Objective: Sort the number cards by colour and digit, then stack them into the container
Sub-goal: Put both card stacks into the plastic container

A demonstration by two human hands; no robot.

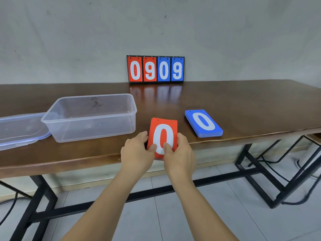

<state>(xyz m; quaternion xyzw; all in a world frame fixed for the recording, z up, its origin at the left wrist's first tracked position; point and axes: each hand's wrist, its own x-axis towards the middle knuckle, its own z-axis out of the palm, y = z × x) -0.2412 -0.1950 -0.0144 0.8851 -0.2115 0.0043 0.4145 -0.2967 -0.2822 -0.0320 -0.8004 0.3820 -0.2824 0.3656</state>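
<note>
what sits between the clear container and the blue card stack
In the head view, the red card stack, gripped by left hand and right hand, lies between the container and the blue card stack.

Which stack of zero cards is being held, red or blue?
The red stack, gripped by the left hand and right hand; the blue stack lies untouched beside it.

The worktop [225, 101] is dark polished wood, glossy enough to mirror the scoreboard [155, 69]. The container [90, 117] and its lid [19, 131] are clear, smooth plastic. The red cards [163, 126] and blue cards [203, 123] look matt
</note>
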